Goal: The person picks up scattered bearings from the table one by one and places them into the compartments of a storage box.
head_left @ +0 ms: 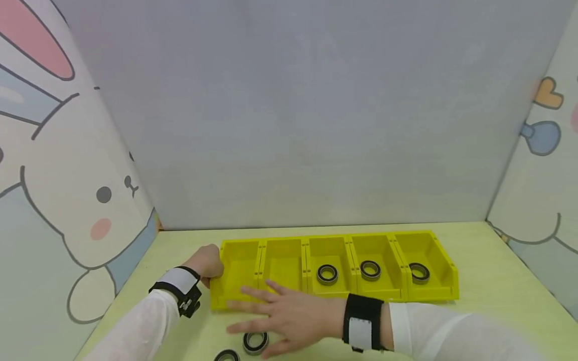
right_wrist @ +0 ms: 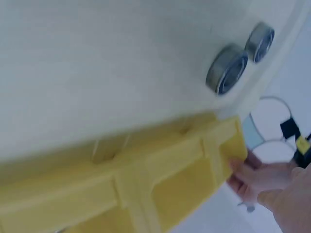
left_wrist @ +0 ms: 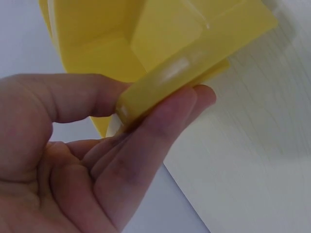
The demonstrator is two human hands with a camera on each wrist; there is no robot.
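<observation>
Two loose bearings (head_left: pixel 255 342) lie at the near edge of the table (head_left: pixel 487 281), directly under the right hand (head_left: pixel 282 316), which hovers flat with fingers spread and holding nothing, pointing left. Just beyond, the yellow bin row (head_left: pixel 334 268) runs long-axis left to right. The left hand (head_left: pixel 206 263) pinches its left end wall between thumb and fingers; three right compartments each hold one bearing.

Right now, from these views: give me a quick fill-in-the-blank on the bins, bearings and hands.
1. The row of yellow bins has ___ compartments.
2. Bearings lie in the ___ compartments nearest the row's right end, one in each.
3. The left hand grips the row at its ___ end.
4. ___ bearings lie on the table near the right hand.

Missing words: five; three; left; two
</observation>
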